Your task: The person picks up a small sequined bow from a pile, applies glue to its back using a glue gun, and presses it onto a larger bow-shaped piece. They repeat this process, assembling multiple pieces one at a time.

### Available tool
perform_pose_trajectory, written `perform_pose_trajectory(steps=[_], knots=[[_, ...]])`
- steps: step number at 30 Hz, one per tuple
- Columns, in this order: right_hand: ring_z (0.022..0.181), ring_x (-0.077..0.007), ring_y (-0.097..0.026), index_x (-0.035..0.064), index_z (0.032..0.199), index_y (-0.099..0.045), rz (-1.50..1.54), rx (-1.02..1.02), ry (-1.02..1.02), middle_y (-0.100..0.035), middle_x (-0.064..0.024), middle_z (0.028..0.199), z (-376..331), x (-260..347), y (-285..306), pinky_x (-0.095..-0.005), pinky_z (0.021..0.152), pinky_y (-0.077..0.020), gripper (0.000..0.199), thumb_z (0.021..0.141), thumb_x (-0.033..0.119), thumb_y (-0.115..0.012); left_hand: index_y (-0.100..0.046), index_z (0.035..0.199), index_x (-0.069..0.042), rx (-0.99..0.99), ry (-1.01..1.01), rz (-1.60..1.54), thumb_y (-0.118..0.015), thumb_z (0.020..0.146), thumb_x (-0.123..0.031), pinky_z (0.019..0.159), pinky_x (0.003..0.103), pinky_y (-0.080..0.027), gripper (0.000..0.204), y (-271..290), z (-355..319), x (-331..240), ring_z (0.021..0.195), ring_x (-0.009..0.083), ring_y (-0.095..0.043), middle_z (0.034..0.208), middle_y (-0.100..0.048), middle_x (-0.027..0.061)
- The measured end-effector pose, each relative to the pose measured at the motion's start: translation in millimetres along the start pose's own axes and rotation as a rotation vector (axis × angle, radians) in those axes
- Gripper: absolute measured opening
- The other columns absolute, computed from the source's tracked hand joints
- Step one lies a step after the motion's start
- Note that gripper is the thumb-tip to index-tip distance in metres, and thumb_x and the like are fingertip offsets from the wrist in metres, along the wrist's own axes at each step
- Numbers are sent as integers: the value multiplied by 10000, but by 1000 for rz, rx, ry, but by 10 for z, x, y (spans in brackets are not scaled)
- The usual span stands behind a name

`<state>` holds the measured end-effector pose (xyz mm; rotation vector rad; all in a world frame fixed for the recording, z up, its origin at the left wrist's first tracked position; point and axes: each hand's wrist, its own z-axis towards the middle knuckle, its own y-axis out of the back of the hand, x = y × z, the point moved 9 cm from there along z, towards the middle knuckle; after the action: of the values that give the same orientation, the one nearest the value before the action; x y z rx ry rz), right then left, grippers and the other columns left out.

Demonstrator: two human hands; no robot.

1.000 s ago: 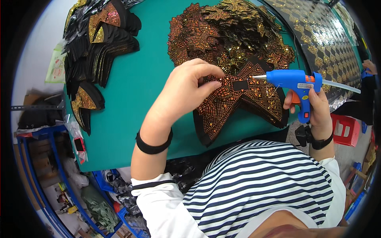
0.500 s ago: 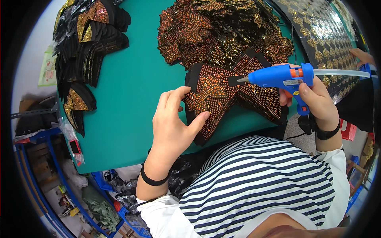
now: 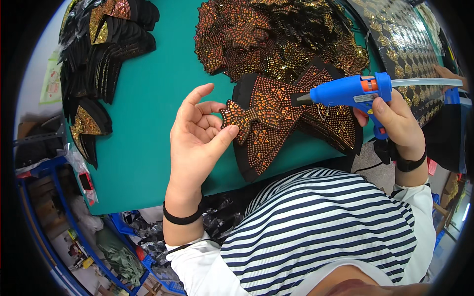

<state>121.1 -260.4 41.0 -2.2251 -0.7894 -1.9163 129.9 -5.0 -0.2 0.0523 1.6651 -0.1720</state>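
My left hand (image 3: 195, 130) pinches one end of a small studded bow (image 3: 266, 114) between thumb and forefinger, its other fingers curled loosely. This small bow lies over the left half of a large black bow (image 3: 333, 129) covered in copper-orange stones. My right hand (image 3: 399, 121) grips a blue hot glue gun (image 3: 338, 92) with an orange part. Its metal nozzle points left, above a plain black strip at the large bow's middle. Whether the nozzle touches the strip I cannot tell.
Behind the bow, small studded bows (image 3: 232, 37) are heaped on the green table (image 3: 148, 143). Black pieces with gold sequins (image 3: 101, 61) are stacked at the left. A dark sheet with gold motifs (image 3: 405, 42) lies at the right, near another person's hand (image 3: 449, 76).
My left hand has shifted left and now lifts the small bow's end; before, its fingers were spread around the bow. The glue gun has barely moved.
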Motion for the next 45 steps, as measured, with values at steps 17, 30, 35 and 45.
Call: perform_pose_trajectory(steps=[17, 30, 35, 45], knots=[[563, -49, -413, 6, 1025, -530, -101, -68, -52, -492, 9, 643, -18, -65, 94, -187, 482, -316, 459, 871, 430, -444, -366, 1237, 19, 52, 87, -91, -606, 732, 77, 648, 185, -453, 562, -31, 33, 59, 704, 78, -544, 807, -567, 63], [569, -50, -399, 0, 958, -521, -89, -42, -68, -472, 10, 636, -29, -37, 95, -191, 498, -311, 408, 876, 394, -452, -418, 1203, 18, 89, 47, -18, -584, 752, 63, 668, 192, -450, 483, -67, 30, 34, 745, 77, -549, 844, -577, 60], [567, -48, -396, 8, 921, -519, -105, -104, -54, -465, 14, 631, -53, -1, 130, -190, 497, -312, 386, 875, 387, -460, -430, 1194, 17, 87, 43, -6, -580, 753, 66, 671, 191, -451, 469, -82, 36, 32, 748, 77, -546, 848, -573, 52], [570, -57, -399, 11, 894, -519, -139, -34, -27, -465, 15, 628, -73, 29, 109, -207, 510, -322, 326, 874, 335, -490, -447, 1182, 12, 86, 10, 6, -583, 750, 66, 663, 181, -443, 456, -89, 18, 7, 730, 64, -525, 826, -540, 32]])
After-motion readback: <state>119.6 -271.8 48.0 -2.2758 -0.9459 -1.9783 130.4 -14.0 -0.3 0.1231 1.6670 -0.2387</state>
